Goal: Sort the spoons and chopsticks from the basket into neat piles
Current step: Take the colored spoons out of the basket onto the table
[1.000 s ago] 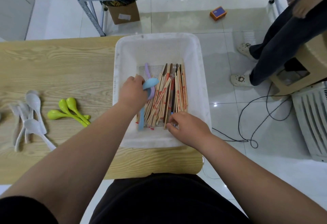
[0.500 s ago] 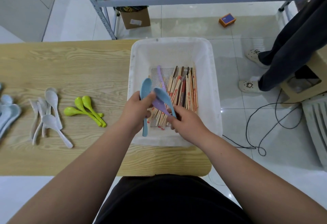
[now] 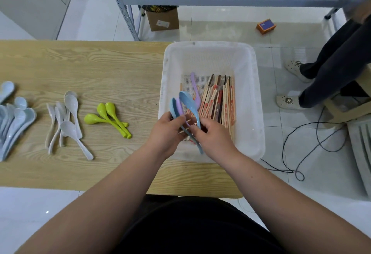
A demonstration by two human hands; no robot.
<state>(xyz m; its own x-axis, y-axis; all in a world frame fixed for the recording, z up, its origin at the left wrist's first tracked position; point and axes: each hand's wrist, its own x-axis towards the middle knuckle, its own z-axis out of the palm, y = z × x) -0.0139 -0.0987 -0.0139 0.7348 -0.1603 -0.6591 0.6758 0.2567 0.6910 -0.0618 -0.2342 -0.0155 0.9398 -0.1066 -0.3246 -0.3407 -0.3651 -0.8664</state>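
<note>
The white perforated plastic basket [image 3: 259,93] sits at the 3 o'clock end of the wood-grain table [image 3: 100,63]. Above its 7 o'clock corner, the left hand [image 3: 166,131] and right hand [image 3: 212,135] both curl their fingers around a spoon bundle [image 3: 187,101]: two glossy blue spoons and one lilac, oval bowls toward 12 o'clock. Slim wooden chopsticks [image 3: 218,101] and a lilac spoon [image 3: 195,91] lie in the basket. At 9 o'clock of the basket lie green spoons [image 3: 108,117], then white spoons [image 3: 66,117], then pale blue spoons [image 3: 12,117].
</note>
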